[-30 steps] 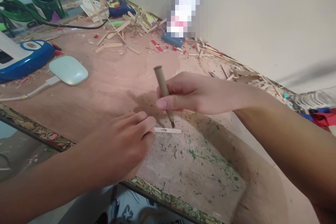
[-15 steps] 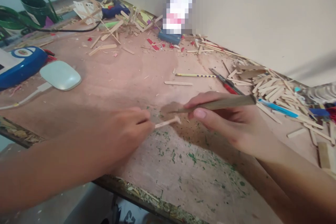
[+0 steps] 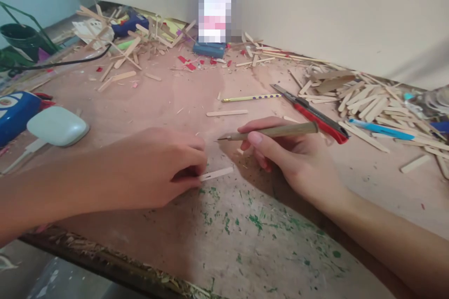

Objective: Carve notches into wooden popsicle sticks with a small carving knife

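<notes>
My left hand point(image 3: 171, 163) pinches the near end of a short pale wooden stick point(image 3: 222, 172) just above the table, its thumb and fingers closed. A dark narrow slot shows in the stick close to the fingertips. In my right hand point(image 3: 291, 154) a wooden-handled tool point(image 3: 280, 131) with a thin pointed tip lies between thumb and fingers like a pen. Its tip points left, above and apart from the stick. Beyond the hands lie a loose craft stick point(image 3: 227, 113), a patterned pencil point(image 3: 250, 98) and a red utility knife point(image 3: 315, 117).
A heap of craft sticks point(image 3: 368, 100) and a blue pen point(image 3: 382, 129) lie right. A white computer mouse point(image 3: 58, 125) and a blue device point(image 3: 17, 117) stand left. Scraps and a blue glue gun point(image 3: 131, 24) line the back, near a blurred phone-like screen point(image 3: 215, 4). Green flecks dot the wooden table point(image 3: 245, 243).
The tool's tip has come away from the stick's far end, and my left hand has turned the stick so that its slot shows. The view has shifted right, baring the whole utility knife.
</notes>
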Demonstrator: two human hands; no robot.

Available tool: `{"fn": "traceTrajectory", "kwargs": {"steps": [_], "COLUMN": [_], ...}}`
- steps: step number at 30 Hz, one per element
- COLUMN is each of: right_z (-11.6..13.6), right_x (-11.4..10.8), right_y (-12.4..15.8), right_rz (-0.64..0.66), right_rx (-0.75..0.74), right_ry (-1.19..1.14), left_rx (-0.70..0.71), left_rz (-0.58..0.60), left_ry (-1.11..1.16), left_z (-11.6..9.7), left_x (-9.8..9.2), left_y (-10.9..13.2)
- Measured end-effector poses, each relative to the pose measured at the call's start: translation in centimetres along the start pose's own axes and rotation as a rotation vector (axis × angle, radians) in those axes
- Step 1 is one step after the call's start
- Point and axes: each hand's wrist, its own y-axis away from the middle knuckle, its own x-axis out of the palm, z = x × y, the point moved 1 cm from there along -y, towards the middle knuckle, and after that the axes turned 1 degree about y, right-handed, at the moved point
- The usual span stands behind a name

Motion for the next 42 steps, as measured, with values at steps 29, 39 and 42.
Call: {"fn": "traceTrajectory", "kwargs": {"steps": [29,39,42], "right_z": [1.1,1.3,1.5], "right_x": [-0.2,0.1,0.1], "right_y": [0.7,0.8,0.6], "right_rz": [0.404,0.401,0.363], "right_rx": [0.177,0.215,0.151], "right_ry": [-0.139,-0.148,-0.122], "left_rx": [0.23,0.224,0.216], "left_rz": [-0.095,-0.11,-0.105], "left_ry": [0.275,0.307,0.315], "left_z": [4.2,4.3,4.3], "left_x": [0.2,0.2,0.3], "left_y": [-1.1,-1.2,-1.2]}}
